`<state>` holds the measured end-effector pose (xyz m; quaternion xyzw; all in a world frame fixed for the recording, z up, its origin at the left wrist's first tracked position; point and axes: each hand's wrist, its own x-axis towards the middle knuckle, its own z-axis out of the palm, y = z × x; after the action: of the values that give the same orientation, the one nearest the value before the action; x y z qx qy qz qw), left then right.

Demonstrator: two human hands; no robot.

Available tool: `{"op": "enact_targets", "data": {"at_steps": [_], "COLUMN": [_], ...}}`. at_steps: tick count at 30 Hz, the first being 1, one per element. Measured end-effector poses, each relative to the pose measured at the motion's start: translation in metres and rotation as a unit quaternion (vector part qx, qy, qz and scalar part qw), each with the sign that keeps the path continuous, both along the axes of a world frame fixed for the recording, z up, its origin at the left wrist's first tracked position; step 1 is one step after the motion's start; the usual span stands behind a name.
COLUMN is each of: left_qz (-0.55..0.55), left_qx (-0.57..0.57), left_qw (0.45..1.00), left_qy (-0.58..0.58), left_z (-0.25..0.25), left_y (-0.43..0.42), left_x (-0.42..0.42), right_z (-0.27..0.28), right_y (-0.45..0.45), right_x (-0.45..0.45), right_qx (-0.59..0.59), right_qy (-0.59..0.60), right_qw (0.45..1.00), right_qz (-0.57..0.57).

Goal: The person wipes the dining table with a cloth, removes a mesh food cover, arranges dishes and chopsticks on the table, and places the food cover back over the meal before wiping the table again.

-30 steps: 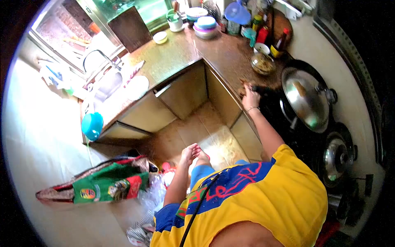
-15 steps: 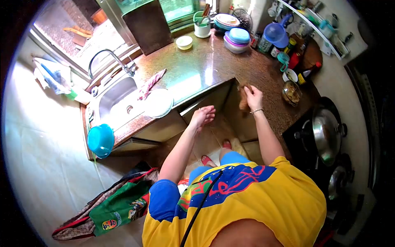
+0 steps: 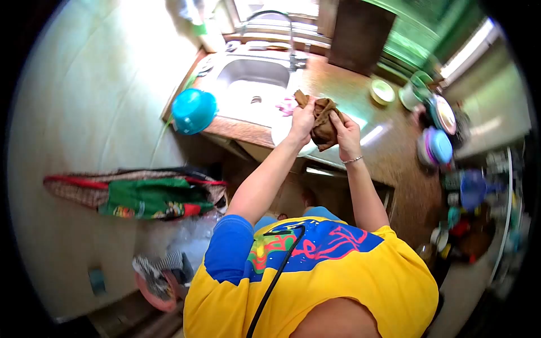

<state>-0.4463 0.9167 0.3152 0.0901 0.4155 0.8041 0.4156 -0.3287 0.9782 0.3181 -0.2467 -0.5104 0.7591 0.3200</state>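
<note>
A crumpled brown cloth (image 3: 323, 128) is bunched between my two hands, in front of the counter's edge by the sink. My left hand (image 3: 303, 121) grips its left side, with a corner sticking up above the fingers. On the other side, my right hand (image 3: 347, 137) pinches the cloth's right edge; a bracelet circles that wrist. Behind the cloth, a white round lid or plate (image 3: 280, 133) is partly hidden. A bit of pink-and-white cloth (image 3: 287, 105) shows beside the sink (image 3: 239, 100).
A turquoise basin (image 3: 194, 111) sits at the counter's left end. Toward the window stand a dark board (image 3: 361, 35) and a pale green bowl (image 3: 382, 92). Stacked containers (image 3: 435, 146) occupy the right. A green apron (image 3: 149, 197) hangs on the left wall.
My view has swung left toward the sink. The brown cloth, earlier dangling from my right hand alone, is now held by both hands and bunched up. My left hand has closed on it.
</note>
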Motion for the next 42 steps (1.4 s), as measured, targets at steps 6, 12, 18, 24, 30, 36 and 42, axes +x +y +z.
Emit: {"op": "enact_targets", "data": {"at_steps": [6, 12, 18, 24, 30, 36, 42], "left_qz": [0.159, 0.163, 0.246, 0.373, 0.399, 0.329, 0.386], "left_qx": [-0.145, -0.226, -0.391, -0.285, -0.382, -0.39, -0.466], "left_qw": [0.976, 0.948, 0.847, 0.765, 0.7, 0.784, 0.742], "left_qy": [0.041, 0.152, 0.264, 0.442, 0.453, 0.355, 0.289], "left_z": [-0.002, -0.004, 0.002, 0.054, 0.096, 0.074, -0.011], "left_y": [0.006, 0.012, -0.024, -0.114, -0.224, -0.37, -0.515], "left_x": [-0.074, -0.126, -0.148, -0.125, -0.09, -0.042, 0.011], "right_z": [-0.004, -0.023, -0.008, 0.04, 0.06, 0.016, -0.017], "right_y": [0.015, 0.027, 0.029, -0.026, -0.105, -0.172, -0.262], "right_x": [-0.075, -0.144, -0.161, -0.169, -0.176, -0.19, -0.182], "right_qx": [-0.075, -0.093, -0.019, 0.096, 0.39, 0.469, 0.179], "right_qy": [0.041, 0.003, 0.046, 0.067, 0.012, -0.013, -0.16], "right_qw": [0.984, 0.983, 0.979, 0.948, 0.851, 0.742, 0.731], "right_qz": [0.156, 0.157, 0.2, 0.296, 0.352, 0.479, 0.638]}}
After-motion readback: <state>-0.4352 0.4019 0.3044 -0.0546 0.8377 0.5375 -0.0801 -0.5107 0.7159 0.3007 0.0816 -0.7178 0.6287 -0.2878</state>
